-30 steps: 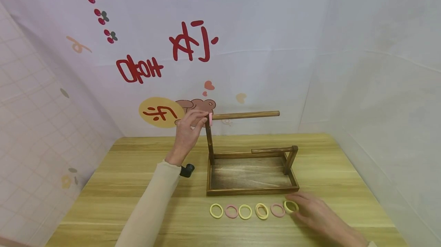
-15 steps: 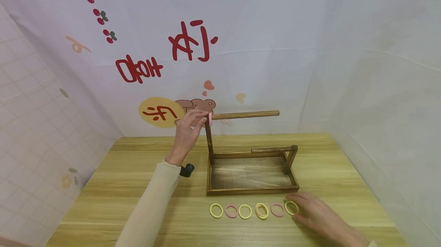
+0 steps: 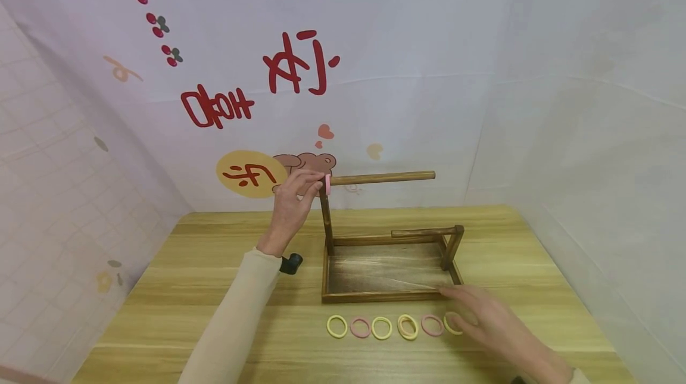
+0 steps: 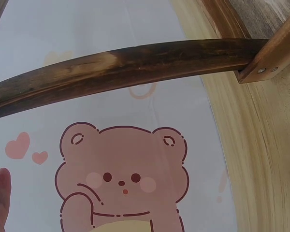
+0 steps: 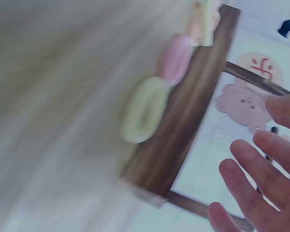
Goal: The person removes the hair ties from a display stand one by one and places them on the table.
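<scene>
A wooden stand (image 3: 391, 296) with a tray base carries a high rod and a lower rod on two posts. My left hand (image 3: 292, 205) pinches the top of the tall left post between thumb and fingers. Right beside those fingertips, a pink ring (image 3: 328, 184) hangs on the high rod at its post end. My right hand (image 3: 490, 321) hovers by the tray's front right corner, fingers spread and holding nothing in the right wrist view. Below its fingers lies a yellow ring (image 5: 147, 110), partly hidden in the head view. A pink ring (image 3: 432, 325) lies beside it.
More rings lie in a row in front of the tray: a yellow ring (image 3: 337, 327), a pink ring (image 3: 360, 328), another yellow ring (image 3: 382, 328) and a yellow ring (image 3: 407, 320) with an orange one at it. A printed cloth wall (image 3: 407, 104) stands behind the table.
My right hand has let go of the rightmost yellow ring, which now lies flat, and has lifted slightly toward the tray. The left hand has stayed in place.
</scene>
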Available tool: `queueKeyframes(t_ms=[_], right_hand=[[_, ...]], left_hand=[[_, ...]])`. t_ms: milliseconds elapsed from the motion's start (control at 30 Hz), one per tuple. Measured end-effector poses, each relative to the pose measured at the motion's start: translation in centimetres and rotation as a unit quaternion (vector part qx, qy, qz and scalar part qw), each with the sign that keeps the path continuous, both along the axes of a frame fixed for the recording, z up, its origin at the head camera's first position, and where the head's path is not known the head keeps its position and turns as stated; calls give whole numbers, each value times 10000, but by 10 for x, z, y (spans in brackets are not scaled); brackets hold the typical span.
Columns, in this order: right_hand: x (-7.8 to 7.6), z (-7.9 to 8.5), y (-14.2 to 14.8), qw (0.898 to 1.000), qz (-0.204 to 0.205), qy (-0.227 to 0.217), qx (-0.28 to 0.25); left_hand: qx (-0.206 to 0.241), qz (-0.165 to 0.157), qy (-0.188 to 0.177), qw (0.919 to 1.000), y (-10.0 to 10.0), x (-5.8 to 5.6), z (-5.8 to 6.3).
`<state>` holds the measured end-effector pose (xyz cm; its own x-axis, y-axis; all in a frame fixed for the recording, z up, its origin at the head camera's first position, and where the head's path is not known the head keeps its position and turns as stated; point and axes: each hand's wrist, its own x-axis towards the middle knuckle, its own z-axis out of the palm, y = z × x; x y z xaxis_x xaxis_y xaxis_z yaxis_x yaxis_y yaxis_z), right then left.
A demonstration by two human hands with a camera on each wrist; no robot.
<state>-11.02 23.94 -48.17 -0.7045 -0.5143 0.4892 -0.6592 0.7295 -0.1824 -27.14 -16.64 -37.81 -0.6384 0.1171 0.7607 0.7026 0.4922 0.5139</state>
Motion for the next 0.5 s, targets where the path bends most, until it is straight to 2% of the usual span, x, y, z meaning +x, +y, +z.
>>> queueKeyframes(t_ms=[167, 367, 500], right_hand=[[-5, 14, -18, 9995, 86, 151, -255], [-15, 23, -41, 9959, 426, 363, -715], [-21, 29, -54, 9931, 580, 426, -927]], left_hand=[[-39, 21, 24, 10000, -1, -1, 0], [-61, -90, 33, 9999, -1, -1, 0], [-73, -53, 55, 9999, -1, 0, 0]])
